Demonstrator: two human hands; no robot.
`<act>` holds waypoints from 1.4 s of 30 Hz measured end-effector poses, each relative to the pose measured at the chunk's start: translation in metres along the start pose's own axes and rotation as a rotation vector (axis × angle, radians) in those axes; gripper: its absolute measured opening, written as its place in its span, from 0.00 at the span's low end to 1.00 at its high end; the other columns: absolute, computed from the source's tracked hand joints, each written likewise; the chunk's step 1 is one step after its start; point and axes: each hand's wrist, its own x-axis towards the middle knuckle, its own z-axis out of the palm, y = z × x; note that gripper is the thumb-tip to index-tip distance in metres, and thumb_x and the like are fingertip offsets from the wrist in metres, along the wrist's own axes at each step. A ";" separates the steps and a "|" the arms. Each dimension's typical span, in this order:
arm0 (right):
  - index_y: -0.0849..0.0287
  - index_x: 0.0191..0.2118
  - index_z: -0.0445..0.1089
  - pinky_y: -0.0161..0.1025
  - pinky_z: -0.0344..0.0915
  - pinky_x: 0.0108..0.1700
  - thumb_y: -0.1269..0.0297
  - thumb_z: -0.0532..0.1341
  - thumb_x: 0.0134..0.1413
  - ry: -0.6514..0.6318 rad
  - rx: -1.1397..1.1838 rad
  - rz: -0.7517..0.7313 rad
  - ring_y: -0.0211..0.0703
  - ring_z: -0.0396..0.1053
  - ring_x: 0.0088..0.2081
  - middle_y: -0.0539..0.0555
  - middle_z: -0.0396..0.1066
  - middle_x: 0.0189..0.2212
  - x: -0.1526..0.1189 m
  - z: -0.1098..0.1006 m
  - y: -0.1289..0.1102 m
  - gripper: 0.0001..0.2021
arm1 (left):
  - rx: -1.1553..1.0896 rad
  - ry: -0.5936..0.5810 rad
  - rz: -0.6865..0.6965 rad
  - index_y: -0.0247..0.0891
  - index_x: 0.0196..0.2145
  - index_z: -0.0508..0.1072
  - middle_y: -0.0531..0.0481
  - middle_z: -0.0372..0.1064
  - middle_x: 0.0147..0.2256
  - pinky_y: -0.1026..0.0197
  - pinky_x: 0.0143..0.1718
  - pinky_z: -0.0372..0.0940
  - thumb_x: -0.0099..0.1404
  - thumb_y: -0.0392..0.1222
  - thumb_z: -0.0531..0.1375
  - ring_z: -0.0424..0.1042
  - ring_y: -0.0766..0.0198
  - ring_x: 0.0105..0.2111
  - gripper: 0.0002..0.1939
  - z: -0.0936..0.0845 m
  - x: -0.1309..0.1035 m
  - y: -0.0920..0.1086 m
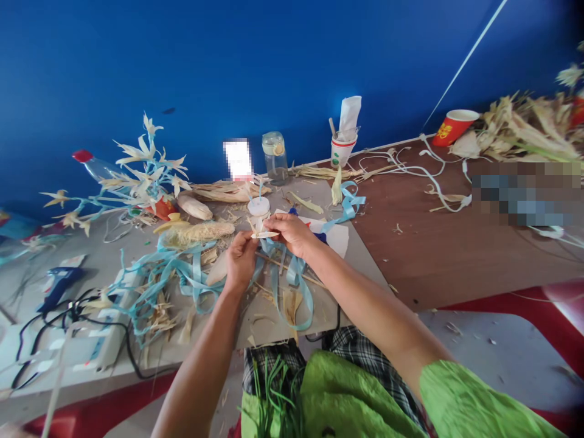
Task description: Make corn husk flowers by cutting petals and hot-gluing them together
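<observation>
Both hands are up over the middle of the grey table (114,261), pinching the same little thing: a pale husk piece (263,233), flat and pointy, kind of like a small star or petal shape. The left hand (240,258) has its fingers closed on the left end, and the right hand (292,232) is closed on the right end from above. So the husk sits right between the two hands, lifted just above the tabletop.

Just behind it there's a white spool (258,207), and under the hands a tangle of light blue ribbon (191,274) mixed with dry husk scraps. To the left, a branch of finished husk flowers (137,161) on blue stems. A blue glue gun (59,285) lies farther left near the table edge, with black cords around it.

At the back by the blue wall: a clear jar (274,157) and a paper cup (342,150) stuffed with tissue. Over on the brown table to the right, a red cup (454,126) lies tipped next to a big husk pile (520,131).
</observation>
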 end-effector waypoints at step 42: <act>0.60 0.31 0.74 0.37 0.61 0.38 0.55 0.64 0.44 -0.001 -0.488 -0.250 0.39 0.67 0.33 0.50 0.73 0.29 -0.006 -0.019 -0.023 0.13 | 0.008 -0.183 -0.015 0.39 0.30 0.76 0.52 0.66 0.27 0.63 0.32 0.57 0.58 0.42 0.61 0.61 0.66 0.27 0.06 0.000 -0.002 0.001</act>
